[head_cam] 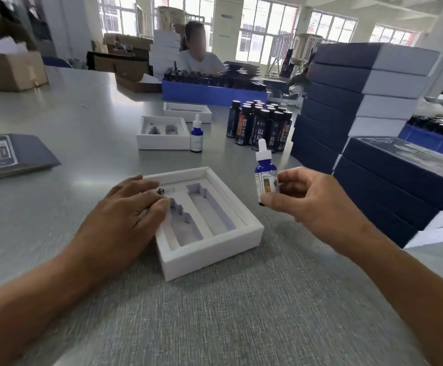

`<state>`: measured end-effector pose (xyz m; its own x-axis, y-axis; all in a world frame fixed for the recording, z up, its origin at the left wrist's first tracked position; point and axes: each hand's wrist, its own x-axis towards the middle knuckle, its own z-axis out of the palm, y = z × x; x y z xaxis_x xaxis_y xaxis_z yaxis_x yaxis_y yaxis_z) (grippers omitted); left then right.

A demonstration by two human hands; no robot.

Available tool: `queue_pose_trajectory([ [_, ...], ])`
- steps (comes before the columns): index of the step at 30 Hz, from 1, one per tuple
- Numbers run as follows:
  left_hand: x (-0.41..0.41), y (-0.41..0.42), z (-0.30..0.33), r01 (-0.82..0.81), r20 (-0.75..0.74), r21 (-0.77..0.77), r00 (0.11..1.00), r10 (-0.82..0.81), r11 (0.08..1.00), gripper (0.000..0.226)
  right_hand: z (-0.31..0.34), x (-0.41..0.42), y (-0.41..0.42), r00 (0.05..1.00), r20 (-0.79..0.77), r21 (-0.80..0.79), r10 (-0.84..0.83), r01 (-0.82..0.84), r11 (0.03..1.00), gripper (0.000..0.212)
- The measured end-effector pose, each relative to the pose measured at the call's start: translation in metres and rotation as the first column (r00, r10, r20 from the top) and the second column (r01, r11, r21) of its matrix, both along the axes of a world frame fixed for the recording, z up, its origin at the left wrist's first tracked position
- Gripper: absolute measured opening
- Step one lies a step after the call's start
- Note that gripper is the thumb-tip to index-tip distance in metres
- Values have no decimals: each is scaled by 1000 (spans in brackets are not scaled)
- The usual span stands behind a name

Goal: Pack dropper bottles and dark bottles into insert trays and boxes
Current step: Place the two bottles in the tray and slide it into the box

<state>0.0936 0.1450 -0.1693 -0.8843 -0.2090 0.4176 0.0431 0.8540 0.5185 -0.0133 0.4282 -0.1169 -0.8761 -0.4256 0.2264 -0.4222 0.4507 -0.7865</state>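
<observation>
Grey table bears insert trays, dark bottles, stacked boxes.

One view only, from a wide-angle camera worn on the person's head, facing forward and tilted down over the grey textured tabletop. It sits close above the near edge: both forearms enter from the bottom corners, and the hands, left and right, fill the middle. The white foam insert tray with two shaped recesses lies near the centre. Farther up, the view reaches across to windows; straight lines bend toward the edges.
</observation>
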Motion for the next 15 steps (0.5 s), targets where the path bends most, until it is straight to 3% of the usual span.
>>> queue_pose_trajectory([
  [4, -1, 2, 0, -24, -58, 65, 998, 28, 998, 41, 14, 23, -21, 996, -46, 28, 76, -75, 997, 46],
  [7, 0, -1, 3, -81, -78, 166, 992, 95, 983, 37, 17, 39, -46, 982, -102, 154, 156, -139, 978, 53],
  [15, 1, -3, 5, -85, -15, 156, 996, 88, 984, 37, 8, 51, -82, 957, -172, 351, 232, -161, 923, 51],
])
